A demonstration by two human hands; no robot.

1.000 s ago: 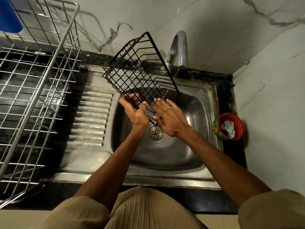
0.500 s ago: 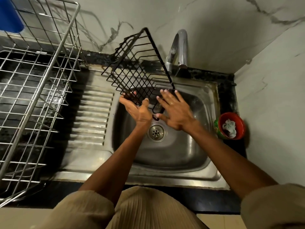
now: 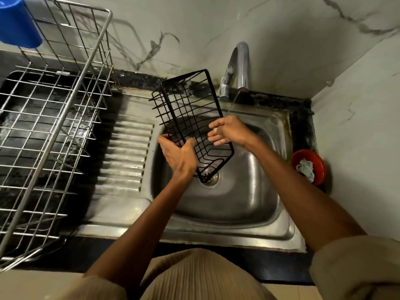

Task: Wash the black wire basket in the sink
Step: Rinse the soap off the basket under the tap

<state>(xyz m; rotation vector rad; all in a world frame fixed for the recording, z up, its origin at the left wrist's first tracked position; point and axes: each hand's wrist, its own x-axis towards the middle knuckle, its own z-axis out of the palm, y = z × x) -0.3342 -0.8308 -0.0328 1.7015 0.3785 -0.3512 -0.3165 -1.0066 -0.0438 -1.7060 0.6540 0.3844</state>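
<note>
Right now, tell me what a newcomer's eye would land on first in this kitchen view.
First, the black wire basket, held tilted over the steel sink, its low corner near the drain. The left hand grips its lower edge, while the right hand touches its right side. Next, a thin stream runs from the chrome tap, and a large silver dish rack fills the left.

One black wire basket (image 3: 192, 126), one steel sink (image 3: 238, 202), one tap (image 3: 240, 66), one silver dish rack (image 3: 49, 131), one blue cup (image 3: 15, 22), one red bowl (image 3: 318, 163) holding what may be a cloth, two hands.
</note>
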